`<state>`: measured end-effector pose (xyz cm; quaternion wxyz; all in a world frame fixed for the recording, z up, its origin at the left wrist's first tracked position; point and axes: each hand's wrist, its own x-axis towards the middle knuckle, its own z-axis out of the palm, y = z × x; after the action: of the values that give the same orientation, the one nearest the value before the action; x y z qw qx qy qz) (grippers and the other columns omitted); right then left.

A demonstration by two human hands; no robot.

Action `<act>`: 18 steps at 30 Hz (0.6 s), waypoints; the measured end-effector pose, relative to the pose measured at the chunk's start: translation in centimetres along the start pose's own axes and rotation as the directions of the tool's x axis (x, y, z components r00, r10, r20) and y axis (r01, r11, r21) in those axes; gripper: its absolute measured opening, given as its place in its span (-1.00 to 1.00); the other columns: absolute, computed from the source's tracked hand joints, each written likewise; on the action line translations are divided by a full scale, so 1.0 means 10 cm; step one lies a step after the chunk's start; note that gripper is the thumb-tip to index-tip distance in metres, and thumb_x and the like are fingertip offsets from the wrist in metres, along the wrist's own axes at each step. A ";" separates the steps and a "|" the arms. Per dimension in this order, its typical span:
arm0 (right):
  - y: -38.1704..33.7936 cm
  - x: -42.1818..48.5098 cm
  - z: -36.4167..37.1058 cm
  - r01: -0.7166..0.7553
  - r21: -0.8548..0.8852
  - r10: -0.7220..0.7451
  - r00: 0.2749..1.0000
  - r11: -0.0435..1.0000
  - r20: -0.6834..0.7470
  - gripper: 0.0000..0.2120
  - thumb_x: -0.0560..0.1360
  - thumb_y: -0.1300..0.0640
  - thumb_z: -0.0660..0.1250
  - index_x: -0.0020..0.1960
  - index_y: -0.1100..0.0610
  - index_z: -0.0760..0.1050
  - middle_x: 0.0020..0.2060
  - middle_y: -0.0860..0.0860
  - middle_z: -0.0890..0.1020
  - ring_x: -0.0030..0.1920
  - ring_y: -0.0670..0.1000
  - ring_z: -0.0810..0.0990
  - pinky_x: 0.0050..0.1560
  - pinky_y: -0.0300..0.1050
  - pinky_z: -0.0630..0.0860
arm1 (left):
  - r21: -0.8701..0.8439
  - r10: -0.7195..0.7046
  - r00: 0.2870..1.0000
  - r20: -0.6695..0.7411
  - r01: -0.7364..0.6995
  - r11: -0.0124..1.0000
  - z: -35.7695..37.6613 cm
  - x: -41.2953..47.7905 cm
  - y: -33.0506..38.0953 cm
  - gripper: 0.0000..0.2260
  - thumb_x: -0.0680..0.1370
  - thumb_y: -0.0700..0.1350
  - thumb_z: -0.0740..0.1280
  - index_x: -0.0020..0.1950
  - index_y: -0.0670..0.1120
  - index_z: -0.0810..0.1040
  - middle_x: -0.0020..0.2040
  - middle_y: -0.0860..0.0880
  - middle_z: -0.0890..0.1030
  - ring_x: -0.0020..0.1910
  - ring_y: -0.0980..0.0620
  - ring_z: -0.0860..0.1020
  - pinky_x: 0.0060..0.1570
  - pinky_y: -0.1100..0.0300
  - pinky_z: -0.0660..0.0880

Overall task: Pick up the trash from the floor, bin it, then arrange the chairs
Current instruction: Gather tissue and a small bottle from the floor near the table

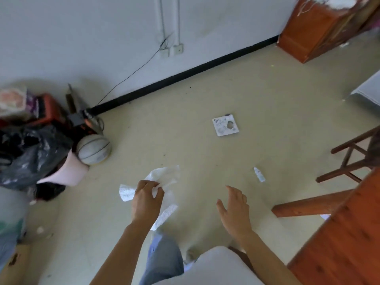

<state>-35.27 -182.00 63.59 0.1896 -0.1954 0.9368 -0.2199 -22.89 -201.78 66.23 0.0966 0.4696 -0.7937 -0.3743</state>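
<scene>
My left hand (pixel 146 199) grips a bunch of white printed paper scraps (pixel 164 175) above the floor; pieces stick out to the left, above and below the fingers. Empty and with fingers spread, my right hand (pixel 234 206) hovers over the floor to the right. A square white wrapper (pixel 225 125) with a torn hole lies further away on the beige floor. A small white scrap (pixel 259 174) lies to the right of my right hand. A dark wooden chair (pixel 349 159) stands at the right edge, only its legs and rungs showing.
A reddish wooden table (pixel 339 239) fills the lower right. At the left sit a black rubbish bag (pixel 30 155), a pale ball (pixel 94 149), pink foam (pixel 67 171) and orange clutter. A wooden cabinet (pixel 312 31) stands against the far wall. A cable runs down the wall.
</scene>
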 end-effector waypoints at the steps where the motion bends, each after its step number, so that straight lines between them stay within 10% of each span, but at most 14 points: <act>1: -0.02 0.14 -0.04 -0.023 0.016 0.024 1.000 1.000 -0.016 -0.53 0.52 0.04 0.21 0.39 0.12 0.21 0.34 0.07 0.35 0.33 0.09 0.27 0.25 0.03 0.29 | 0.006 0.024 1.000 0.020 -0.024 1.000 0.02 0.19 0.10 -0.85 0.51 -0.18 0.30 0.02 -0.18 0.60 0.09 -0.07 0.52 -0.18 0.03 0.47 -0.11 0.23 0.36; 10: -0.21 1.60 -0.31 -0.295 0.092 0.305 0.944 0.951 -0.126 -0.52 0.53 0.02 0.19 0.40 0.11 0.20 0.34 0.07 0.35 0.33 0.08 0.28 0.26 0.03 0.29 | 0.046 0.273 0.929 0.251 -0.293 0.955 0.43 2.16 1.08 -0.85 0.51 -0.19 0.30 0.03 -0.18 0.59 0.08 -0.09 0.52 -0.21 0.04 0.49 -0.11 0.26 0.36; 18: 0.12 2.16 -0.70 -0.580 0.211 0.615 0.763 0.787 -0.198 -0.53 0.54 0.00 0.19 0.39 0.10 0.19 0.36 0.07 0.34 0.34 0.09 0.28 0.29 0.03 0.29 | 0.026 0.459 0.699 0.549 -0.563 0.826 1.34 3.04 2.19 -0.85 0.51 -0.20 0.29 0.03 -0.20 0.58 0.08 -0.10 0.51 -0.18 0.05 0.46 -0.08 0.27 0.35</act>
<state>-57.06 -188.33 63.05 0.1400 0.1574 0.9489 -0.2350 -60.81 -213.77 65.77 -0.0667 0.1174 -0.9207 -0.3662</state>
